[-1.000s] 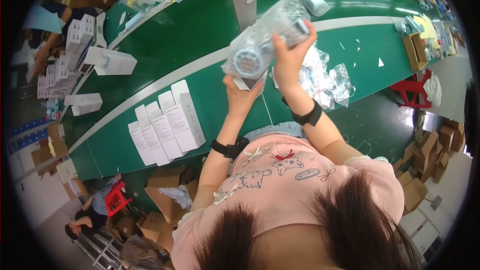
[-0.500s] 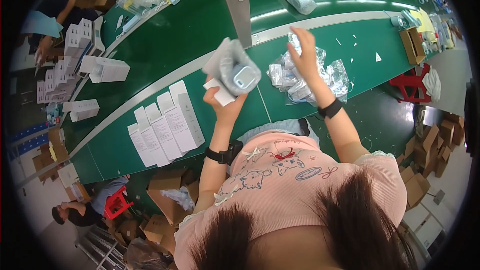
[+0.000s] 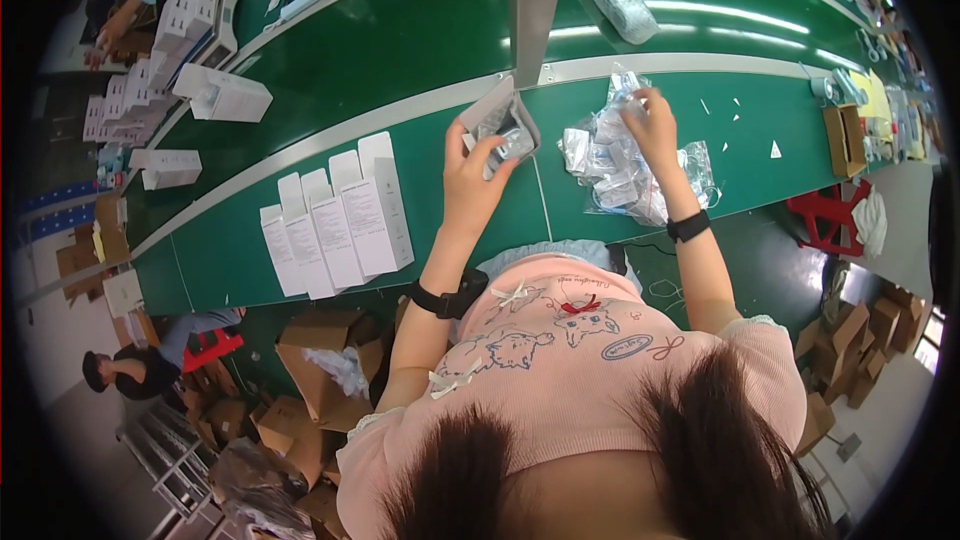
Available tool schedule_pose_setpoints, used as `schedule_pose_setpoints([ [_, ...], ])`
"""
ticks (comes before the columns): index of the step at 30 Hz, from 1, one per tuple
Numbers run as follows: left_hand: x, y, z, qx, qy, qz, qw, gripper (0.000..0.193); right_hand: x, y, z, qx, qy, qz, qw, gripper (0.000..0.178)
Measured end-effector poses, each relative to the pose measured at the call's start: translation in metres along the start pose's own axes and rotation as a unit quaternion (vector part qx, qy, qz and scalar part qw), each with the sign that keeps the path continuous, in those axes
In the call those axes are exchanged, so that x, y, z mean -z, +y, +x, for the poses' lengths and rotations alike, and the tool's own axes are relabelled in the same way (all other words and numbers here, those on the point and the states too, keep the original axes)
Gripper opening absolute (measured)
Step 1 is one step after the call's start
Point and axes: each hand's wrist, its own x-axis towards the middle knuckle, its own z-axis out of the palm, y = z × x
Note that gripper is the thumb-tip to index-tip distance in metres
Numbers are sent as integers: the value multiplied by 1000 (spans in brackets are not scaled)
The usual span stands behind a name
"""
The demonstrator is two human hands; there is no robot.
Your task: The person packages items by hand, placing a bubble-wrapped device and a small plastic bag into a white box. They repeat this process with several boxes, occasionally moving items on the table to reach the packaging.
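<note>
My left hand [image 3: 475, 178] is wrapped round a small white box [image 3: 490, 100] with its top open. Inside the box sits a bubble-wrapped item [image 3: 514, 144], pale and shiny. Over a heap of clear plastic packets [image 3: 612, 178], to the right of the box, my right hand [image 3: 655, 135] has its fingers pinched on a clear packet [image 3: 625, 85] at the far end of the heap. White parts and bits of blue show through the packets. Left of my left hand, several white boxes with raised flaps [image 3: 340, 230] lie side by side on the green bench.
A bubble-wrapped roll [image 3: 615, 5] lies beyond the metal post [image 3: 530, 20]. Stacked white boxes [image 3: 150, 80] stand at the far left, near another person's hand [image 3: 118, 25]. A cardboard box [image 3: 843, 140] stands at the bench's right end, above a red stool [image 3: 825, 220].
The bubble-wrapped item, formerly sticking up in front of the box, now sits down inside it. My right hand has gone from spread fingers to a pinch at the packets.
</note>
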Motion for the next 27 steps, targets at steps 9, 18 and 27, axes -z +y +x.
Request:
schedule_pose_setpoints([
  [9, 9, 17, 5, 51, -74, 31, 996, 16, 59, -126, 12, 72, 133, 590, 793, 47],
  [18, 4, 9, 0, 9, -36, 71, 997, 17, 55, -140, 1, -10, 124, 674, 729, 44],
  [27, 3, 8, 17, 95, 30, 15, 995, 15, 29, -142, -12, 142, 72, 480, 863, 38],
])
